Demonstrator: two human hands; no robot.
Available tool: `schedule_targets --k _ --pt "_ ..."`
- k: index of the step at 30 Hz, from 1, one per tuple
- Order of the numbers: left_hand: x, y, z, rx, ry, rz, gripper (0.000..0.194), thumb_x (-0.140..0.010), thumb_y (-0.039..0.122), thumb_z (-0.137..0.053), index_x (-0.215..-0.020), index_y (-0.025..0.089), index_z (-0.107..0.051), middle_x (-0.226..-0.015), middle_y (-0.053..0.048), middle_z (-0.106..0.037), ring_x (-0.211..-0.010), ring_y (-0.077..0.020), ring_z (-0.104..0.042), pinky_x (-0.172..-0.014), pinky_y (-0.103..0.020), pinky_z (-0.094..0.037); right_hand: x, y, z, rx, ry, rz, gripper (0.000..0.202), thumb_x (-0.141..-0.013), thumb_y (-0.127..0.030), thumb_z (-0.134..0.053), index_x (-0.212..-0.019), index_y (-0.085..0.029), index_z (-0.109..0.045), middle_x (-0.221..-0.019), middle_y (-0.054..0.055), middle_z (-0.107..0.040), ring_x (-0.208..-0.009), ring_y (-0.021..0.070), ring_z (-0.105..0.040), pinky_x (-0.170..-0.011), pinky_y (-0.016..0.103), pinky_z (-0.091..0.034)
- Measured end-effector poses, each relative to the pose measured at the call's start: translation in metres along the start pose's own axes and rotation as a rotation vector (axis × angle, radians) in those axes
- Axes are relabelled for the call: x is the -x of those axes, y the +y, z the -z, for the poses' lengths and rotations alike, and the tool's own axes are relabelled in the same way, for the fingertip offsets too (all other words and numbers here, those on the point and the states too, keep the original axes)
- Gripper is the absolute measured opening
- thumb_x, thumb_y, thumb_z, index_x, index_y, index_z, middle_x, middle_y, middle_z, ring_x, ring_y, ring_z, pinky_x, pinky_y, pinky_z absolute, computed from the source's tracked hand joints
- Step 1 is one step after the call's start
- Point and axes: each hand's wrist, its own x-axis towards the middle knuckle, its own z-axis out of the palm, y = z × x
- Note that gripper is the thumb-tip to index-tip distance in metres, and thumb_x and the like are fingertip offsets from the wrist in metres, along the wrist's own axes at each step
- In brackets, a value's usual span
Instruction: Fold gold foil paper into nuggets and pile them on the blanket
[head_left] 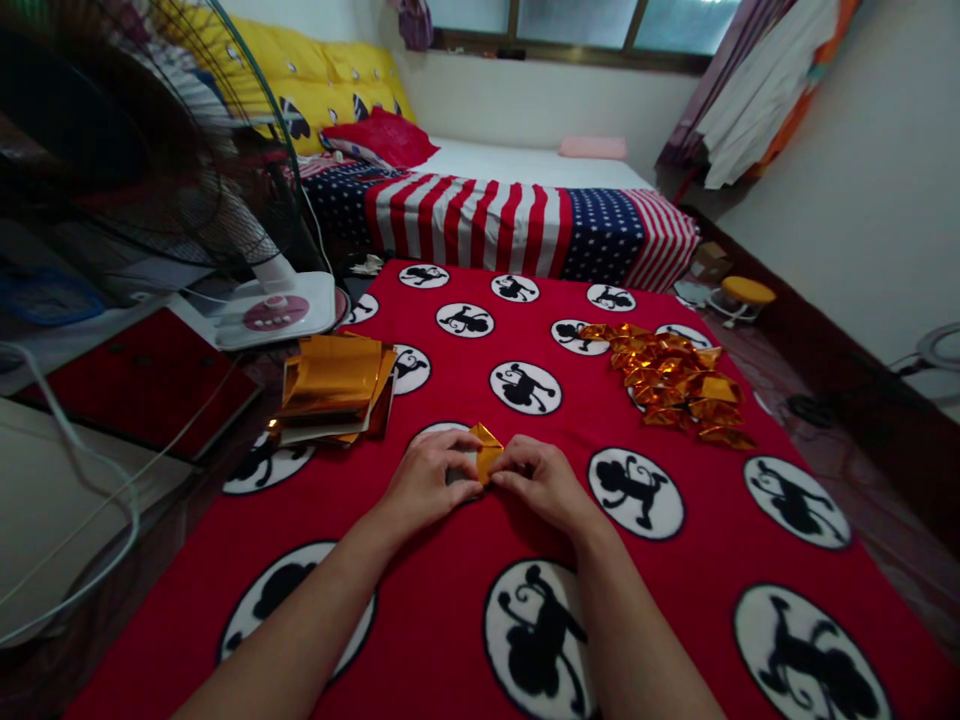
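A small piece of shiny gold foil paper (pixel 487 450), folded, is held between both hands low over the red cloth. My left hand (pixel 436 472) pinches its left side with thumb and fingers. On its right side, the thumb and fingers of my right hand (pixel 541 480) close on the paper. To the left lies a stack of flat gold foil sheets (pixel 337 375), slightly fanned. Over on the right is a pile of folded gold foil pieces (pixel 667 380), shaped like small ingots.
Red cloth (pixel 577 430) with black monkey figures in white circles covers the surface. At left stands a fan (pixel 277 300) beside a dark red panel (pixel 150 380). Beyond is a bed with a striped, starred cover (pixel 480 220). A yellow stool (pixel 748 290) stands at right.
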Motion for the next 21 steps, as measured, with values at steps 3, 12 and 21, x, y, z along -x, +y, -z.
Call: schedule_targets --k 3,12,21 --pt "0.0 0.0 0.0 -0.003 0.006 0.01 0.008 -0.067 0.023 -0.08 -0.072 0.026 -0.074 -0.108 -0.001 -0.069 -0.104 -0.0212 -0.062 -0.097 -0.04 -0.044 0.0 -0.002 0.0 0.081 0.012 -0.026 0.006 -0.08 -0.019 -0.066 -0.077 -0.022 -0.071 -0.077 -0.002 -0.062 -0.071 0.0115 -0.056 -0.064 0.022 -0.038" --pt "0.002 -0.002 0.002 0.002 -0.009 0.007 0.008 -0.071 0.018 -0.076 -0.072 0.026 -0.074 -0.112 0.0 -0.068 -0.106 -0.0199 -0.061 -0.099 -0.039 -0.043 -0.003 -0.012 -0.009 0.299 0.116 -0.156 0.005 -0.075 -0.023 -0.068 -0.07 -0.022 -0.066 -0.069 -0.003 -0.06 -0.064 0.0114 -0.051 -0.056 0.023 -0.03" --pt "0.001 0.006 -0.004 -0.026 0.056 0.042 0.008 -0.066 0.026 -0.081 -0.067 0.025 -0.073 -0.106 0.0 -0.069 -0.102 -0.0211 -0.062 -0.094 -0.038 -0.045 -0.001 -0.004 -0.001 0.026 -0.008 -0.086 0.01 -0.074 -0.02 -0.072 -0.081 -0.026 -0.075 -0.078 -0.002 -0.064 -0.07 0.0118 -0.056 -0.062 0.022 -0.037"
